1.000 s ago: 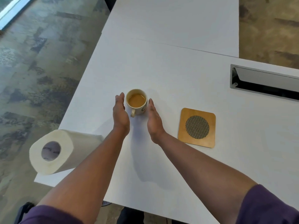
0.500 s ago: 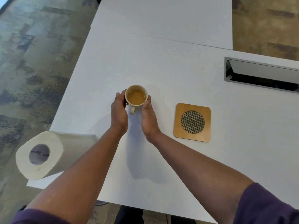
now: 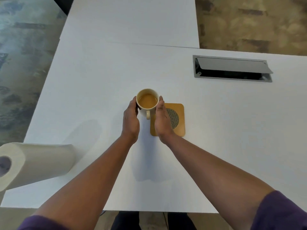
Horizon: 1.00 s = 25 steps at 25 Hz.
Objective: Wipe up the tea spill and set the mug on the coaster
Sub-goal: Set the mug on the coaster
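Observation:
A cream mug (image 3: 147, 101) of brown tea sits between my two hands, its handle pointing toward me. My left hand (image 3: 130, 121) curls round its left side and my right hand (image 3: 162, 121) holds its right side. The mug is just left of the wooden coaster (image 3: 180, 113), a square with a round mesh centre. My right hand covers the coaster's left part. Whether the mug touches the white table (image 3: 103, 83) I cannot tell. A faint dull patch (image 3: 88, 130) marks the table to the left.
A paper towel roll (image 3: 38, 161) lies on its side at the table's near left corner. A metal cable hatch (image 3: 232, 68) with its lid tilted up is set into the table at the far right. Patterned carpet surrounds the table.
Both hands closed in on the mug and moved it right. It was well left of the coaster and now sits right beside it.

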Available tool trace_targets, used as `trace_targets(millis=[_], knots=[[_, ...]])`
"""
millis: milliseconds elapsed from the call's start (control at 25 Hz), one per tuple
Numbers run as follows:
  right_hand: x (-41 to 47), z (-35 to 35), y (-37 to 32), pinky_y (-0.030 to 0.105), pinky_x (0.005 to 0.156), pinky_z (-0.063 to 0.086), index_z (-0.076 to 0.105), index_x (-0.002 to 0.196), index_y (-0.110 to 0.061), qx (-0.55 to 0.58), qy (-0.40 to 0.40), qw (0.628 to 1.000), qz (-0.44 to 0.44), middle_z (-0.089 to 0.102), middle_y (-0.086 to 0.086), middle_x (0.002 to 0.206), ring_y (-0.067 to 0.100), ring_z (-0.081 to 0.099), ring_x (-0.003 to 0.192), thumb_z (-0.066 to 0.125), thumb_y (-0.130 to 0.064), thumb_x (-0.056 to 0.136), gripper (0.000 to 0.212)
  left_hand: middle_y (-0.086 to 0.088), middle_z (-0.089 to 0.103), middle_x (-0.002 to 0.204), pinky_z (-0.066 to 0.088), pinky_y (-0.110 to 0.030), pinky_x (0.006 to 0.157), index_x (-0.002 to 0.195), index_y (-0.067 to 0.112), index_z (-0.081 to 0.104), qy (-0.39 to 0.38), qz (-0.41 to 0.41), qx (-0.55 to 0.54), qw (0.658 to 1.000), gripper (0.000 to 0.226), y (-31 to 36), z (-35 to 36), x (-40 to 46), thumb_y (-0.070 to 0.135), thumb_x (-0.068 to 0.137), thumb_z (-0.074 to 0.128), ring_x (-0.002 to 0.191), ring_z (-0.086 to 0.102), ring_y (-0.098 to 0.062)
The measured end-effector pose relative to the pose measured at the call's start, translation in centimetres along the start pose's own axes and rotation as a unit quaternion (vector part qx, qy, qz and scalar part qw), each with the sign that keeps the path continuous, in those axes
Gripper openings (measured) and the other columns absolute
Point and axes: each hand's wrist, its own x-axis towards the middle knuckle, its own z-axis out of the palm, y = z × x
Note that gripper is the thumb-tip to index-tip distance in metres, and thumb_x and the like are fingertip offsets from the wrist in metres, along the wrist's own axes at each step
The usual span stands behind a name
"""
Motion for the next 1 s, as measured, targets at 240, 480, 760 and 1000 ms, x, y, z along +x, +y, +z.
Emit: trace_targets(millis=[240,480,760,1000], knots=[[-1.1,-5.7,1.2,0.022,0.114,0.029,0.021,0.158,-0.035,0.005,0.021,1.0,0.013,0.031,-0.014,0.162,0.0,0.032,0.142,0.023,-0.091,0.074,0.101,0.013,0.073,0.103,0.048,-0.02,0.091,0.097,0.042,0.075,-0.052,0.017,0.047,0.997,0.04,-1.5,4.8,-1.8,0.045,0.1,0.035,0.103,0.063,-0.001],[-1.9,-8.0,2.8,0.042,0.123,0.026,0.03,0.156,-0.032,0.009,0.024,0.999,0.019,0.037,-0.007,0.16,0.009,0.032,0.147,0.022,-0.079,0.088,0.083,0.014,0.075,0.104,0.046,-0.026,0.093,0.094,0.036,0.076,-0.054,-0.017,0.039,0.998,0.041,-3.0,6.3,-2.8,0.041,0.104,0.037,0.101,0.065,0.0],[-1.8,-8.4,3.5,0.042,0.123,0.026,0.026,0.157,-0.036,0.005,0.015,0.999,0.028,0.034,-0.01,0.162,0.008,0.029,0.149,0.022,-0.082,0.085,0.085,0.013,0.076,0.102,0.046,-0.029,0.098,0.096,0.04,0.078,-0.045,-0.031,0.046,0.997,0.041,-3.6,6.1,-2.9,0.043,0.104,0.038,0.102,0.065,0.0],[-1.7,-8.4,3.7,0.042,0.123,0.027,0.025,0.158,-0.034,-0.015,0.02,0.999,0.027,0.033,-0.008,0.162,0.009,0.029,0.149,0.021,-0.076,0.089,0.081,0.012,0.076,0.103,0.047,-0.028,0.094,0.097,0.04,0.077,-0.036,-0.034,0.057,0.997,0.041,-4.0,5.9,-2.9,0.045,0.105,0.038,0.103,0.066,-0.001]])
